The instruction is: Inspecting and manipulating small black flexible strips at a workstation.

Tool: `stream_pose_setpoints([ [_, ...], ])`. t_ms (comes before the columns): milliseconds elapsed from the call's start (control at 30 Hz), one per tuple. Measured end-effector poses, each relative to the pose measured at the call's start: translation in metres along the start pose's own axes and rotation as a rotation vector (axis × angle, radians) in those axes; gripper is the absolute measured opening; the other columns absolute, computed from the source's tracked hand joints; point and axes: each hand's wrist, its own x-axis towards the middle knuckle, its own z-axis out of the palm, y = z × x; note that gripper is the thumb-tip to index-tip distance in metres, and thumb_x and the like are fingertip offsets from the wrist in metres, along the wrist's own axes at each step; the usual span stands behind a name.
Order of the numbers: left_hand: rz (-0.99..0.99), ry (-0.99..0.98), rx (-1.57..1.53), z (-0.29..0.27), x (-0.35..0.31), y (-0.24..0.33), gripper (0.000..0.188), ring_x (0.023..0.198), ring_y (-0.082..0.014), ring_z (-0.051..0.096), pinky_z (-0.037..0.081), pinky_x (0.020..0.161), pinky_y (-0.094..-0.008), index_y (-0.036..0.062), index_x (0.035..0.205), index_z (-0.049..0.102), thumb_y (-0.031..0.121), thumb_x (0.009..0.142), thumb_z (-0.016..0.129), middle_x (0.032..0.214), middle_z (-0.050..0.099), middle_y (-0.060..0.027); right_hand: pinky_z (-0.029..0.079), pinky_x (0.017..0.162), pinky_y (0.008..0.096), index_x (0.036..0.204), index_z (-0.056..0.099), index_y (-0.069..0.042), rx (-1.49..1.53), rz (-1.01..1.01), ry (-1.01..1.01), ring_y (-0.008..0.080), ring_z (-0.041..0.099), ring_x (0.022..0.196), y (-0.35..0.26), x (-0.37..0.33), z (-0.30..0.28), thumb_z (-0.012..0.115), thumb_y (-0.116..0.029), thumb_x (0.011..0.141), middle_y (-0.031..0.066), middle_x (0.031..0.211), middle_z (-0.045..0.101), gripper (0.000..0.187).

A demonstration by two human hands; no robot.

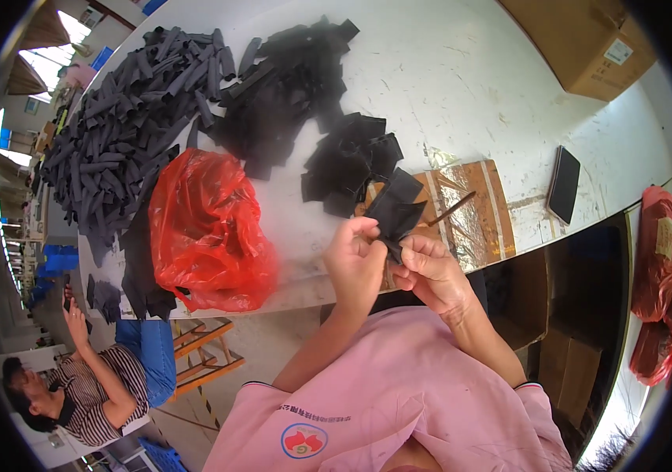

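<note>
While hands (358,256) (432,271) pinch black fabric (395,203), red bag (206,236), cardboard box (576,43), contents hidden

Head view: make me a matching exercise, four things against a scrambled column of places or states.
1. Red plastic bag
2. Phone-like slab
3. Cardboard box
4. Left hand and right hand

A. Brown, with a white label
B. Fingers closed on a black piece
C. Crumpled, beside the heap of rolled dark pieces
D. Dark, lying flat on the white table

Pairs: 1-C, 2-D, 3-A, 4-B.
</note>
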Motion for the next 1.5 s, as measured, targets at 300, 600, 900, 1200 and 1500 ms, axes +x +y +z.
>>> stream_pose_setpoints([
  [300, -0.442, -0.778, -0.675, -0.015, -0.007, 0.022, 0.028, 0.047, -0.0035, 0.042, 0.033, 0.041, -0.0161, -0.0009, 0.098, 0.045, -0.010, 0.071, 0.046, 0.075, 0.053, -0.0051, 0.037, 0.062, 0.0204, 0.075, 0.055, -0.005, -0.252, -0.318, -0.096, 0.0083, 0.045, 0.068, -0.010, -0.008, -0.006, 0.061, -0.018, 0.078, 0.0009, 0.078, 0.051, 0.015],
  [600, 0.400, -0.125, 0.073, 0.025, -0.020, 0.032, 0.014, 0.060, -0.0053, 0.048, 0.040, 0.049, -0.0163, -0.0029, 0.092, 0.050, -0.003, 0.080, 0.055, 0.086, 0.054, -0.0068, 0.039, 0.060, 0.0221, 0.075, 0.051, -0.002, -0.933, -0.808, 0.047, 0.0112, 0.048, 0.067, -0.041, -0.025, 0.024, 0.056, -0.007, 0.080, 0.0059, 0.079, 0.053, 0.009],
  [900, -0.199, -0.279, -0.539, 0.034, -0.003, 0.075, 0.017, 0.051, -0.0038, 0.046, 0.033, 0.041, -0.0154, 0.0029, 0.088, 0.046, -0.003, 0.077, 0.057, 0.070, 0.055, -0.0055, 0.035, 0.053, 0.0216, 0.073, 0.048, -0.002, -0.844, -0.687, 0.172, 0.0088, 0.041, 0.059, -0.061, -0.043, 0.044, 0.053, -0.011, 0.083, 0.0022, 0.066, 0.046, 0.014],
  [1200, -0.591, -0.786, -1.246, 0.044, 0.037, 0.094, 0.034, 0.032, -0.0055, 0.034, 0.025, 0.033, -0.0193, -0.0038, 0.119, 0.034, 0.010, 0.088, 0.039, 0.075, 0.055, -0.0115, 0.030, 0.047, 0.0191, 0.074, 0.053, -0.003, -0.742, -0.358, 0.074, 0.0045, 0.037, 0.053, -0.114, -0.025, 0.060, 0.051, -0.024, 0.086, -0.0025, 0.059, 0.043, 0.024],
  [1500, -0.857, -0.457, -1.478, 0.038, 0.045, 0.044, 0.029, 0.033, -0.0040, 0.032, 0.024, 0.032, -0.0176, -0.0023, 0.112, 0.047, 0.007, 0.088, 0.034, 0.088, 0.059, -0.0116, 0.031, 0.046, 0.0195, 0.071, 0.052, -0.004, -0.582, -0.197, 0.053, 0.0059, 0.035, 0.051, -0.098, 0.005, 0.016, 0.054, -0.025, 0.085, -0.0025, 0.058, 0.042, 0.025],
])
